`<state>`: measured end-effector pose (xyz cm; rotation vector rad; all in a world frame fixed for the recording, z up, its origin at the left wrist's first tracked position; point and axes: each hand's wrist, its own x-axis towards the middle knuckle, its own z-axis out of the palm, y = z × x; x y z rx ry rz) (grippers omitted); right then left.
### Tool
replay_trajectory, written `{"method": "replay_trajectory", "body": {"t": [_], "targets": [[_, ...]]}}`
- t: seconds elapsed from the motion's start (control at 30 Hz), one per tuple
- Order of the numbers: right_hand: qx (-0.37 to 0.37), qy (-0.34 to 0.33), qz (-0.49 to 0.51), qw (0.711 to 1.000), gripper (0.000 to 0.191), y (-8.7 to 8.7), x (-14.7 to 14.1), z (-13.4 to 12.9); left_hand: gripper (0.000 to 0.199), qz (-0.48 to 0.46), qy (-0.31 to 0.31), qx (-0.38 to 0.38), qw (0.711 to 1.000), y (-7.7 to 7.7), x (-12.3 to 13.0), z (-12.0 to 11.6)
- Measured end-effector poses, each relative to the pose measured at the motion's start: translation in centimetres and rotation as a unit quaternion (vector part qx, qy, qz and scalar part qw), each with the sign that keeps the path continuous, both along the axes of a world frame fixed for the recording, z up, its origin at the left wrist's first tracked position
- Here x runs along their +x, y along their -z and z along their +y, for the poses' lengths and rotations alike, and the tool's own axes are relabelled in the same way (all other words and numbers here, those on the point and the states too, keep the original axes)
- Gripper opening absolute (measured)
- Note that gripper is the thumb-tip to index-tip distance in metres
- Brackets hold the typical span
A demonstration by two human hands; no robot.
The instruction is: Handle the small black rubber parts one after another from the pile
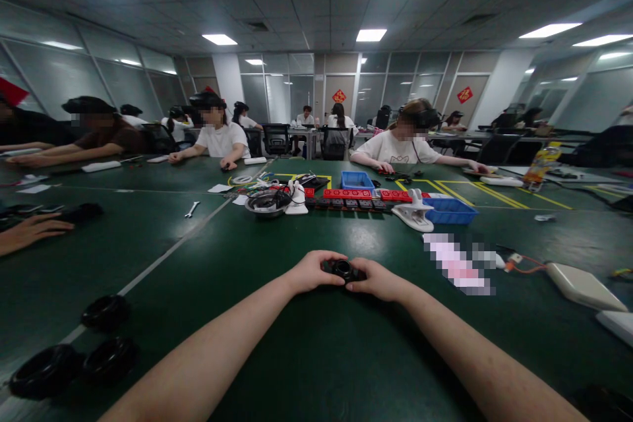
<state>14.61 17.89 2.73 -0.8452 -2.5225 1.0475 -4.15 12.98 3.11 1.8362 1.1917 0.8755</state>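
Both my hands meet in the middle of the green table (pixel 316 343) around a small black part with a round raised ring (pixel 342 268). My left hand (pixel 316 270) grips its left side, fingers and thumb closed on it. On the opposite side my right hand (pixel 376 279) is closed round the other end. The ring faces upward, and its dark centre shows between the hands. Fingers cover both ends of the part, so its full shape is hidden and I cannot tell its exact kind.
Several black ring-shaped parts (pixel 105 313) lie at the lower left. A wrench (pixel 192 210) rests beyond them. Ahead are red power strips (pixel 346 194), a metal bowl of cables (pixel 267 203), white clamps (pixel 414 211) and a blue bin (pixel 450 210). A co-worker's hand (pixel 37 231) is at left.
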Motion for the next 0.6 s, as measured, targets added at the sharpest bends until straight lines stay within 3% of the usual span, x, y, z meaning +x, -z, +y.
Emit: {"method": "replay_trajectory", "body": {"t": [0.3, 0.6], "targets": [[-0.036, 0.03, -0.012, 0.999, 0.03, 0.6, -0.2, 0.1, 0.048, -0.006, -0.027, 0.01, 1.0, 0.9, 0.2, 0.1], [0.086, 0.126, -0.078, 0.985, 0.042, 0.7, -1.0, -0.9, 0.043, 0.038, -0.138, 0.068, 0.987, 1.2, 1.9, -0.8]]}}
